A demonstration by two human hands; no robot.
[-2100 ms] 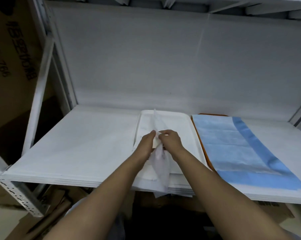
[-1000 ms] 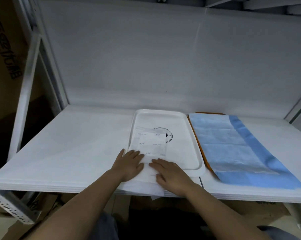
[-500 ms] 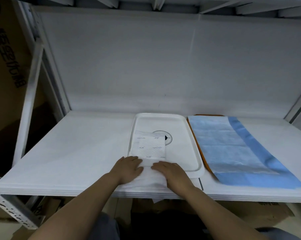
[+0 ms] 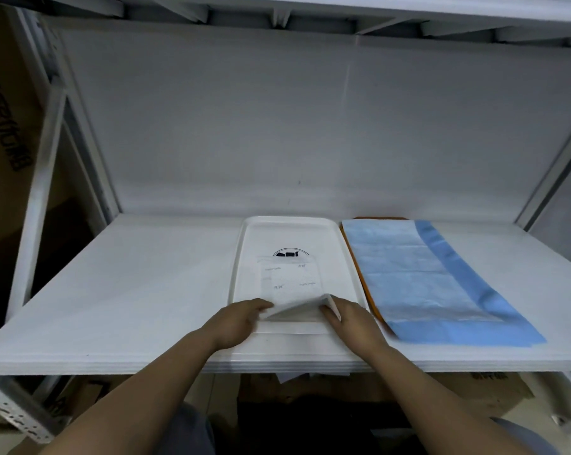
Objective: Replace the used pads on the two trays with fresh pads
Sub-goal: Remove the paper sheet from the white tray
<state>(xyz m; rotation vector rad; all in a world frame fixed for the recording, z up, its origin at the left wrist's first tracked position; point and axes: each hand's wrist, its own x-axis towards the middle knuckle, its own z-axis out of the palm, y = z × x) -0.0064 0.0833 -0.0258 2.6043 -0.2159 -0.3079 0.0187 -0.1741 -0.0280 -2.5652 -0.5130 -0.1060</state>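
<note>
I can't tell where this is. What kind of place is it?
Probably a storeroom: a white metal shelf rack, cardboard boxes beside it, and trays with pads on the shelf.

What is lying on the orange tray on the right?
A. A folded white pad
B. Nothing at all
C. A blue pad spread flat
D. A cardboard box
C: a blue pad lies spread over the orange tray, whose edge peeks out on its left; the folded white pad is on the white tray.
</note>
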